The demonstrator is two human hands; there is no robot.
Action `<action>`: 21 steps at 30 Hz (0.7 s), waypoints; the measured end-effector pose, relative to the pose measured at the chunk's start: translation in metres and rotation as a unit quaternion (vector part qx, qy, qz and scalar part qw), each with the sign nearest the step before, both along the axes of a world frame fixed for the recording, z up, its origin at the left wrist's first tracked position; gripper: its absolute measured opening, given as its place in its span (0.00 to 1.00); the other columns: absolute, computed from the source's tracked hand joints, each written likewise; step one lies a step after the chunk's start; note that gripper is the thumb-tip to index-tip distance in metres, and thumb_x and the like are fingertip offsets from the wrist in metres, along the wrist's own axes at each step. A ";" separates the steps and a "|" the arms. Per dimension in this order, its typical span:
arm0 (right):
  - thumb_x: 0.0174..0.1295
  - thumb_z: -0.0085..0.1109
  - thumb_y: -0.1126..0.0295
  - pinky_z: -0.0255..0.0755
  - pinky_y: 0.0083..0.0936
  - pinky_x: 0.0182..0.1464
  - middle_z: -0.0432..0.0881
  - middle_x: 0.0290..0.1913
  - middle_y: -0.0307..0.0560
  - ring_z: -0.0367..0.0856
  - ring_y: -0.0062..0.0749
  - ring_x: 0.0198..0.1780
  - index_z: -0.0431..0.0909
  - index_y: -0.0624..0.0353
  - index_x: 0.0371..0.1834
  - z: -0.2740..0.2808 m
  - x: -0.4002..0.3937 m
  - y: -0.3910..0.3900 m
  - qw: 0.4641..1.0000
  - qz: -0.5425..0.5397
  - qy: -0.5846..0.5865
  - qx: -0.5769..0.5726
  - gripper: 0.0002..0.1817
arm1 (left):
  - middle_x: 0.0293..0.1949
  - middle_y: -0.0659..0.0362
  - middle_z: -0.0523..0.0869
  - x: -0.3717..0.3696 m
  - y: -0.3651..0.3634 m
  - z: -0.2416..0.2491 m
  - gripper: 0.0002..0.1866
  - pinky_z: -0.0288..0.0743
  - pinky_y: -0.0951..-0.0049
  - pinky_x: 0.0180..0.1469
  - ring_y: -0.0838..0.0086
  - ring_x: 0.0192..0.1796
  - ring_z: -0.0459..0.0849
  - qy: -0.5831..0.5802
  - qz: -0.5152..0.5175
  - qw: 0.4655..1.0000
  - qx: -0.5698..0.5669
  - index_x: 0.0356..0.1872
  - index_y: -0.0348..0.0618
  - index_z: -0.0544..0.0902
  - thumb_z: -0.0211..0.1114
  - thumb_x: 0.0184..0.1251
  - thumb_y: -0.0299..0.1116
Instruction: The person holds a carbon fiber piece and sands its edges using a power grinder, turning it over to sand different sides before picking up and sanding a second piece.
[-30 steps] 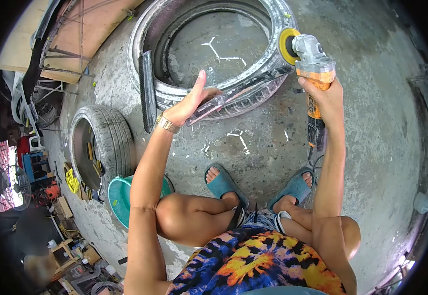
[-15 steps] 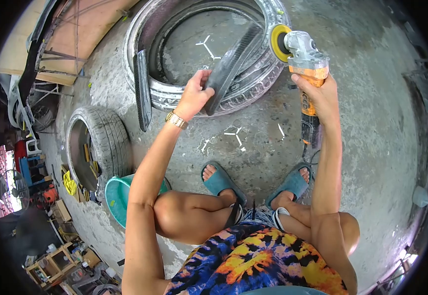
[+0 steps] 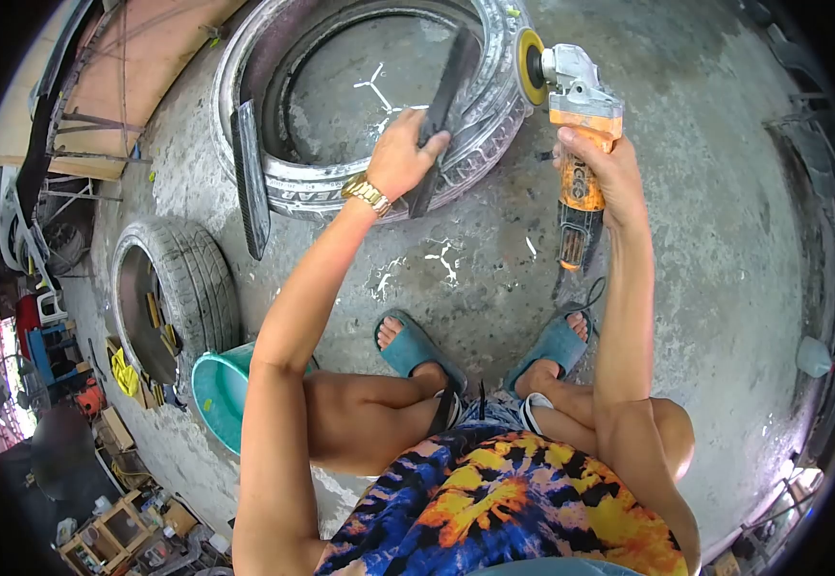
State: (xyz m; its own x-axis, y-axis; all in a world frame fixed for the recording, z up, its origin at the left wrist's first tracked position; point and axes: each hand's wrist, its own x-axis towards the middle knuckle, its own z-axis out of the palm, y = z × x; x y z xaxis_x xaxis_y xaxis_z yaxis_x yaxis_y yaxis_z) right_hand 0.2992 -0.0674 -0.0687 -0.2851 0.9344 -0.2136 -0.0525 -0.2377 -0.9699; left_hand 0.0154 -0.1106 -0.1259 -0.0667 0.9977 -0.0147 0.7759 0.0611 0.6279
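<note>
The left hand (image 3: 400,154) is wrapped tight around a long black strip (image 3: 441,101) over the big tire (image 3: 293,187), pointing up and away. The right hand (image 3: 598,173) grips the orange grinder (image 3: 571,144), its yellow pad (image 3: 531,65) beside the strip.

the person wears a gold wristwatch (image 3: 367,193), blue slippers (image 3: 417,348), and tie-dye shorts (image 3: 504,504) in blue, orange and yellow.

tire sidewall (image 3: 317,192): white raised letters, roughly "EAR", partly cut off, just below the left hand's wrist
grinder body (image 3: 578,182): dark logo, unreadable
</note>
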 end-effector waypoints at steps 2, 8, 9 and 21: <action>0.59 0.71 0.64 0.80 0.26 0.37 0.83 0.35 0.44 0.83 0.28 0.33 0.76 0.62 0.51 -0.004 0.006 0.002 1.000 0.002 0.028 -0.008 0.21 | 0.49 0.42 0.83 -0.005 0.005 0.004 0.28 0.76 0.66 0.52 0.59 0.46 0.83 -0.153 0.049 0.987 -0.011 0.52 0.32 0.76 0.68 0.65 0.49; 0.65 0.63 0.56 0.86 0.34 0.41 0.83 0.41 0.53 0.86 0.38 0.36 0.72 0.65 0.54 -0.036 0.011 0.008 0.955 0.076 0.262 -0.115 0.25 | 0.50 0.57 0.81 -0.013 0.039 0.071 0.27 0.73 0.71 0.56 0.73 0.50 0.79 -0.311 0.065 0.937 0.146 0.58 0.34 0.73 0.60 0.73 0.50; 0.65 0.63 0.56 0.86 0.34 0.41 0.83 0.41 0.53 0.86 0.38 0.36 0.72 0.65 0.54 -0.038 0.008 0.006 0.956 0.076 0.265 -0.101 0.25 | 0.51 0.57 0.80 -0.018 0.048 0.078 0.26 0.71 0.72 0.58 0.73 0.51 0.78 -0.340 0.082 0.924 0.158 0.58 0.34 0.73 0.56 0.76 0.50; 0.64 0.65 0.59 0.85 0.33 0.35 0.82 0.37 0.52 0.86 0.36 0.32 0.72 0.64 0.54 -0.035 -0.043 -0.029 0.927 0.182 0.234 -0.231 0.23 | 0.48 0.51 0.83 -0.007 0.060 0.111 0.25 0.71 0.67 0.55 0.67 0.48 0.80 -0.292 0.084 0.877 0.371 0.63 0.41 0.72 0.37 0.83 0.48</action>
